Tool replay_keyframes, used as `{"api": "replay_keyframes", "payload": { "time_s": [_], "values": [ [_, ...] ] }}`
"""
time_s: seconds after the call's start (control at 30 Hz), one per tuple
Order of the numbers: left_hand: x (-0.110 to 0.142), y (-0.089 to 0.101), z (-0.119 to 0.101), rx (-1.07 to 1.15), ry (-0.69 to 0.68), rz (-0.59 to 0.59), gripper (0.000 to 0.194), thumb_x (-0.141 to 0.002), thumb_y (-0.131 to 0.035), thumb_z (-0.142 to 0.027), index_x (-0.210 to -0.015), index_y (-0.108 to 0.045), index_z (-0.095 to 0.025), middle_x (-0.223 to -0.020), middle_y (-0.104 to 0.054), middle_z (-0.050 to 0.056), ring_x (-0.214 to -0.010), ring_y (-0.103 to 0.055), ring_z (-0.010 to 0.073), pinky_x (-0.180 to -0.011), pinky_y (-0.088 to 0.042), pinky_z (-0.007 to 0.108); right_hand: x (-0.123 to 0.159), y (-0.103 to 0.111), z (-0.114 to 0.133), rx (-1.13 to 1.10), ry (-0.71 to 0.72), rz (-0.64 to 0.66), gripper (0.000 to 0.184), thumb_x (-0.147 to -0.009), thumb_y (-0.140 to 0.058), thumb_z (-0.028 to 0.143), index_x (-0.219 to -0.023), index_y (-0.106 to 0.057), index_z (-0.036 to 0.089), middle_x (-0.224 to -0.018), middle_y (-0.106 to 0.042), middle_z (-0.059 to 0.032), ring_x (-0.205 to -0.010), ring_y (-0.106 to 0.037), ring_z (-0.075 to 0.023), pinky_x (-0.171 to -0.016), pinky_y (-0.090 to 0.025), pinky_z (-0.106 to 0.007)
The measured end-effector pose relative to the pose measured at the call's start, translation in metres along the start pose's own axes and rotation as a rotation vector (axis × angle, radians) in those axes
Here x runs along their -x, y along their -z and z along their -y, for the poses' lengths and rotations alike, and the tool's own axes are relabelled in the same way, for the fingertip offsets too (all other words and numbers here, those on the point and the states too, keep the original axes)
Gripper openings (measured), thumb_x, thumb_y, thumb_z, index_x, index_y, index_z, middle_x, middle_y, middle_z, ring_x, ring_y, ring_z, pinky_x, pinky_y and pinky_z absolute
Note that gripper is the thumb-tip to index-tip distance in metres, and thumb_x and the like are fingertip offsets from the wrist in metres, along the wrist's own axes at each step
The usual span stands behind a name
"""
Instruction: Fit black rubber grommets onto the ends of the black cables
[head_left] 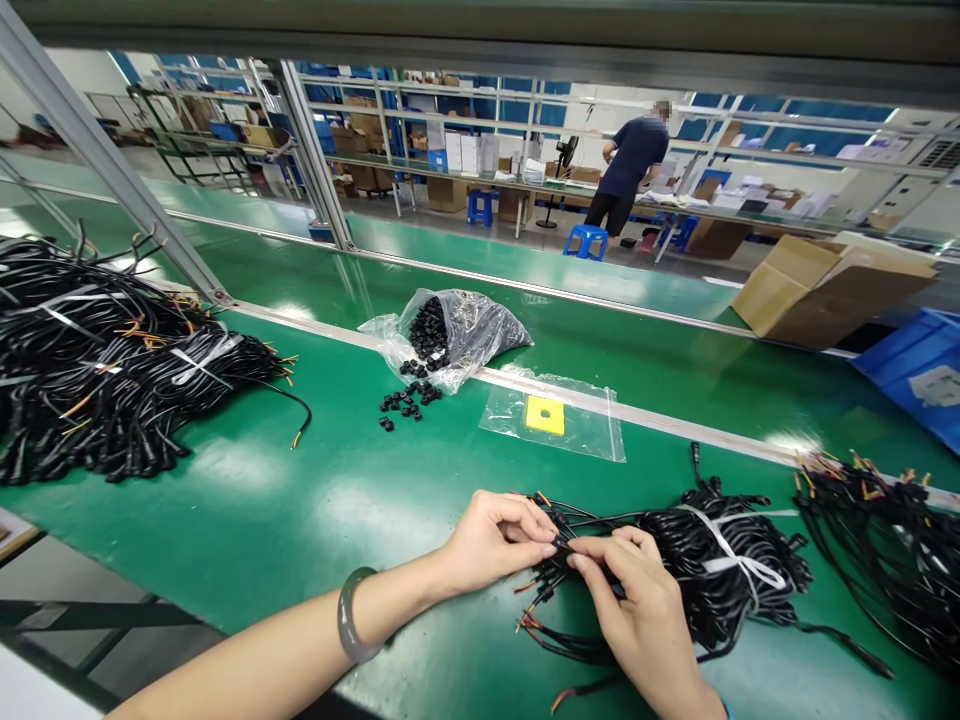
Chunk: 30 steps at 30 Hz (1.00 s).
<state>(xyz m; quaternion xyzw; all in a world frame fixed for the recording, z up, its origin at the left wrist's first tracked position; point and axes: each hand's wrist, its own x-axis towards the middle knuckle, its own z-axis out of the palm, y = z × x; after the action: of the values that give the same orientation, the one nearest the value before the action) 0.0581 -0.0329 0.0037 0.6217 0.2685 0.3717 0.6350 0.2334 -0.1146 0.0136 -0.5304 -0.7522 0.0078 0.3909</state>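
My left hand [495,540], with a dark bangle [351,615] on its wrist, is closed with thumb and fingers pinched on a small black part. My right hand [634,590] meets it fingertip to fingertip, pinching a black cable whose gripped end is mostly hidden. Both hands are over the near side of a bundle of black cables [720,560] tied with white ties. Loose cable ends with bare red and yellow wires [529,620] lie beneath the fingers. Beyond the hands, small black caps [409,400] are scattered before an open plastic bag [480,335] of the same caps.
A clear zip bag [592,430] holds a yellow square piece [544,414]. More black cables pile up at left [112,370] and far right [892,550]. A cardboard box [795,290] and blue bin [919,375] stand back right. A person [634,160] stands across the room.
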Motion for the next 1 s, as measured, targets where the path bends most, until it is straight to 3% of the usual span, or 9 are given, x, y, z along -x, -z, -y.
{"api": "replay_keyframes", "payload": {
  "time_s": [0.13, 0.23, 0.6, 0.7, 0.8, 0.87, 1.0],
  "values": [
    [0.0, 0.0, 0.002, -0.174, -0.314, 0.018, 0.011, -0.074, -0.071, -0.013, -0.064, -0.069, -0.009, -0.078, -0.071, 0.012, -0.07, -0.067, 0.0139, -0.062, -0.051, 0.018, 0.001, -0.002, 0.002, -0.044, -0.044, 0.049, 0.007, -0.092, -0.052, 0.016, -0.092, -0.058, 0.019, -0.082, -0.062, 0.002, -0.074, -0.052, -0.012, -0.073, -0.039, -0.027],
    [-0.001, 0.001, 0.003, -0.243, -0.447, 0.023, 0.01, -0.075, -0.07, -0.012, -0.066, -0.07, -0.008, -0.078, -0.071, 0.013, -0.07, -0.068, 0.0143, -0.066, -0.052, 0.018, 0.002, -0.004, 0.001, -0.072, -0.061, 0.045, 0.006, -0.092, -0.053, 0.016, -0.091, -0.057, 0.021, -0.08, -0.062, 0.0032, -0.075, -0.052, -0.012, -0.072, -0.039, -0.026],
    [-0.002, -0.004, 0.009, -0.251, -0.483, 0.055, 0.011, -0.076, -0.069, -0.012, -0.067, -0.07, -0.007, -0.074, -0.07, 0.014, -0.068, -0.068, 0.0143, -0.064, -0.052, 0.016, 0.004, -0.011, 0.0, -0.1, -0.027, -0.028, 0.01, -0.09, -0.054, 0.012, -0.09, -0.059, 0.021, -0.081, -0.063, 0.0058, -0.075, -0.057, -0.0085, -0.09, -0.038, -0.026],
    [-0.003, -0.006, 0.01, -0.244, -0.398, 0.038, 0.012, -0.075, -0.07, -0.013, -0.064, -0.069, -0.008, -0.074, -0.07, 0.012, -0.069, -0.067, 0.0137, -0.064, -0.051, 0.016, 0.004, -0.012, -0.001, -0.054, -0.003, -0.031, 0.01, -0.092, -0.052, 0.013, -0.091, -0.058, 0.02, -0.082, -0.062, 0.0033, -0.08, -0.057, -0.0104, -0.084, -0.041, -0.025],
    [-0.006, -0.007, 0.009, -0.077, -0.104, 0.003, 0.01, -0.071, -0.072, -0.017, -0.071, -0.069, -0.007, -0.072, -0.069, 0.009, -0.063, -0.065, 0.011, -0.056, -0.049, 0.013, 0.003, -0.008, -0.004, 0.025, 0.02, 0.021, 0.009, -0.094, -0.052, 0.021, -0.098, -0.058, 0.017, -0.086, -0.062, -0.0017, -0.082, -0.056, -0.0138, -0.076, -0.041, -0.027],
    [-0.007, -0.007, 0.008, 0.058, 0.077, 0.013, 0.02, -0.068, -0.074, -0.019, -0.084, -0.07, -0.007, -0.07, -0.068, 0.007, -0.06, -0.063, 0.0091, -0.055, -0.048, 0.012, 0.003, -0.003, -0.007, 0.093, 0.043, 0.071, 0.011, -0.093, -0.054, 0.024, -0.099, -0.059, 0.017, -0.087, -0.062, -0.0035, -0.08, -0.055, -0.0154, -0.075, -0.038, -0.029],
    [-0.007, -0.004, 0.006, 0.067, 0.155, 0.041, 0.027, -0.066, -0.076, -0.022, -0.087, -0.07, -0.006, -0.075, -0.067, 0.007, -0.066, -0.065, 0.0113, -0.063, -0.052, 0.016, 0.003, 0.005, -0.013, 0.141, 0.079, 0.107, 0.009, -0.093, -0.052, 0.018, -0.097, -0.06, 0.017, -0.083, -0.061, -0.003, -0.074, -0.053, -0.0136, -0.074, -0.035, -0.03]
  ]
}}
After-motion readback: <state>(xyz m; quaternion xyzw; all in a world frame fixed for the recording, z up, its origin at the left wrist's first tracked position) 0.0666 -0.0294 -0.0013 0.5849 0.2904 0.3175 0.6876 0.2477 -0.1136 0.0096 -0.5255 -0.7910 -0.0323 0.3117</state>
